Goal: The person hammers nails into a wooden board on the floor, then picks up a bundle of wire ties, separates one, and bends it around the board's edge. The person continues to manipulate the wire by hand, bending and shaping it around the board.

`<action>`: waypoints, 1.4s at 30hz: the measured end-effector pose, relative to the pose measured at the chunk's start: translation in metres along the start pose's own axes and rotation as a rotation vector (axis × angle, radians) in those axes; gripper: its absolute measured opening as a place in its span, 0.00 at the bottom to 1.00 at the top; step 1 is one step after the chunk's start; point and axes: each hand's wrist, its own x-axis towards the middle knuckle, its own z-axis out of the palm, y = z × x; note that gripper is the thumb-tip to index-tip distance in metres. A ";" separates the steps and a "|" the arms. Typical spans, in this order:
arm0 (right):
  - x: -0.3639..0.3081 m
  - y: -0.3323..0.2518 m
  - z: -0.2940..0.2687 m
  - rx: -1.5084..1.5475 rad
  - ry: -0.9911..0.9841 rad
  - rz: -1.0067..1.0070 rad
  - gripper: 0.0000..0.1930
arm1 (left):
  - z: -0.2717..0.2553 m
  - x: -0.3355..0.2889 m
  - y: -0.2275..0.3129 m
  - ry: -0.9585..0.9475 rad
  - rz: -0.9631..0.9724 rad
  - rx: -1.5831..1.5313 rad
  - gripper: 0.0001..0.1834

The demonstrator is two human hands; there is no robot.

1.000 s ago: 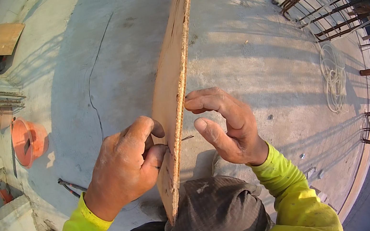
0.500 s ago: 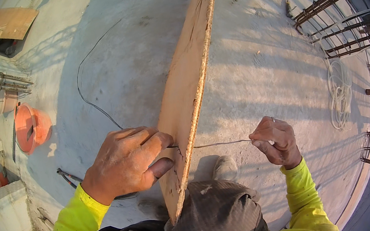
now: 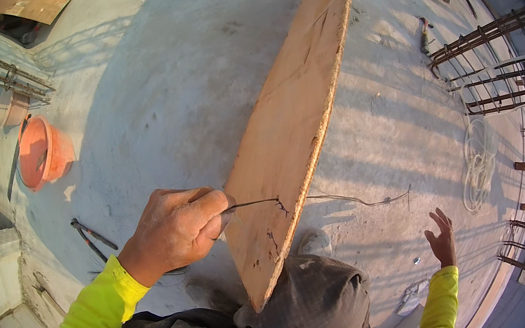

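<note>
Head view: a wooden board [image 3: 295, 111] stands on edge and tilted, its broad face toward the left, running from the person's knees at the near end to the far part of the scene. Its near corner meets the dark trousers [image 3: 306, 308] at the knee.

On the board's left side, the left hand [image 3: 177, 229] has its grip closed, thumb and fingers pinching a thin dark wire [image 3: 255, 202]. This wire runs right from the fingertips to a small dark mark in the board's face, near the edge. On the board's right side a length of thin wire reaches out over the floor [image 3: 193, 72], slightly wavy, with a small bend at its outer end.

Well to the right, the right hand [image 3: 442, 238] is raised with its grip open and fingers spread; it holds nothing, and the wire's end is near it but apart, a little farther off and to the left.

A long-handled tool [image 3: 92, 237] lies left of the left hand. Farther left is an orange bucket [image 3: 44, 152], tipped toward the left. On the right lie a coiled pale hose [image 3: 480, 164] and, farther off, a rebar cage [image 3: 483, 40].
</note>
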 end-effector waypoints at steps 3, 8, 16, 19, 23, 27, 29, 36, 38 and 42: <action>0.044 -0.081 -0.021 0.046 0.346 0.032 0.24 | 0.001 -0.001 0.002 0.007 0.006 -0.036 0.07; 0.095 -0.266 -0.037 0.385 0.298 -0.673 0.24 | 0.005 -0.007 0.004 -0.006 -0.024 -0.051 0.07; 0.128 -0.362 -0.038 0.507 0.285 -1.011 0.19 | 0.027 -0.028 -0.020 0.055 -0.038 -0.253 0.07; 0.132 -0.370 -0.053 0.491 0.205 -1.043 0.17 | 0.034 -0.030 -0.027 0.026 -0.056 -0.270 0.05; 0.132 -0.378 -0.071 0.425 0.095 -1.042 0.17 | 0.045 -0.035 -0.032 0.002 -0.059 -0.314 0.04; 0.130 -0.376 -0.066 0.436 -0.024 -1.063 0.17 | 0.055 -0.045 -0.037 -0.030 -0.074 -0.488 0.07; 0.131 -0.373 -0.057 0.455 0.075 -1.104 0.19 | 0.058 -0.047 -0.039 -0.037 -0.046 -0.515 0.09; 0.133 -0.362 -0.040 0.532 0.079 -1.151 0.21 | 0.058 -0.034 -0.039 -0.140 0.129 -0.137 0.11; 0.129 -0.354 -0.043 0.566 0.062 -1.126 0.20 | 0.050 -0.038 -0.049 -0.228 0.041 -0.103 0.12; 0.115 -0.333 -0.045 0.660 -0.066 -0.820 0.25 | 0.015 -0.090 -0.086 0.091 -0.318 -0.290 0.14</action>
